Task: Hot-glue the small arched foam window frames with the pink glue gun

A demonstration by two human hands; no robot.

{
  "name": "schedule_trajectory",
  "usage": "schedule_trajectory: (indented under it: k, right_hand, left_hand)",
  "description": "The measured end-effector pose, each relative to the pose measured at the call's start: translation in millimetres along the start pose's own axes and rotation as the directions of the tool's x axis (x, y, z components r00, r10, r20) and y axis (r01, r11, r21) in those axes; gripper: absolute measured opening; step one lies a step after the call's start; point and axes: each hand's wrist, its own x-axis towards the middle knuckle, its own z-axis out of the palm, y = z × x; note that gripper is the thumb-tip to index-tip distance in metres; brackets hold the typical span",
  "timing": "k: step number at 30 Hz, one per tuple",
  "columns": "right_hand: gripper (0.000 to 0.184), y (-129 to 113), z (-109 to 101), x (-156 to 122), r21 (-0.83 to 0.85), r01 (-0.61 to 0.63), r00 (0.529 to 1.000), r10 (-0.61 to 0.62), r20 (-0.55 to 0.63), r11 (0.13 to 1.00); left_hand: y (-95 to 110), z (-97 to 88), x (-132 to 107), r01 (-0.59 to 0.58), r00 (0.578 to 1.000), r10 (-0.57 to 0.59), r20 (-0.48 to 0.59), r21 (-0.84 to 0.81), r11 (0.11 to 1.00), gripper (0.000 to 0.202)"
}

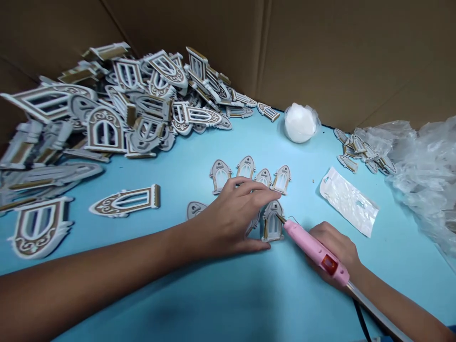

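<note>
My left hand [231,218] lies over a small arched window piece [272,223] on the blue table [199,294], thumb and fingertips pinching its edges. My right hand [337,249] grips a pink glue gun [317,251]; its metal tip touches the upper right edge of that piece. Several more small window pieces [249,173] lie in a row just beyond my left fingers. Another one [195,209] peeks out from under my left wrist.
A big heap of larger grey-and-gold window pieces [117,109] fills the back left. A white tub [300,123] stands at the back, a small plastic bag [348,200] to the right, crumpled plastic [423,161] at far right. Cardboard walls [320,47] enclose the table.
</note>
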Motion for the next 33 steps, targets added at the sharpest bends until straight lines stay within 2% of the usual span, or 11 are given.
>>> schedule_trajectory:
  k: [3,11,17,33]
  right_hand:
    - [0.023,-2.2,-0.6,-0.1,-0.022,0.003,0.999,-0.002,0.039,1.0]
    - [0.026,-6.4,-4.0,10.2,-0.036,0.104,0.994,-0.103,0.036,0.994]
    - [0.027,-6.5,-4.4,11.0,-0.06,0.123,0.992,-0.121,0.043,0.991]
    - [0.026,-6.1,-3.4,9.5,-0.104,0.143,0.99,-0.141,0.031,0.984]
  left_hand:
    - [1.4,0.4,-0.1,0.019,1.0,-0.019,0.019,0.001,1.0,0.084]
    - [5.5,-4.2,0.4,0.022,0.997,-0.022,0.077,0.012,1.0,0.081]
    - [6.6,-3.1,1.7,-0.043,0.999,0.043,-0.013,0.015,0.999,0.079]
    - [11.4,-6.7,2.6,-0.033,0.999,0.033,-0.007,0.035,0.999,0.078]
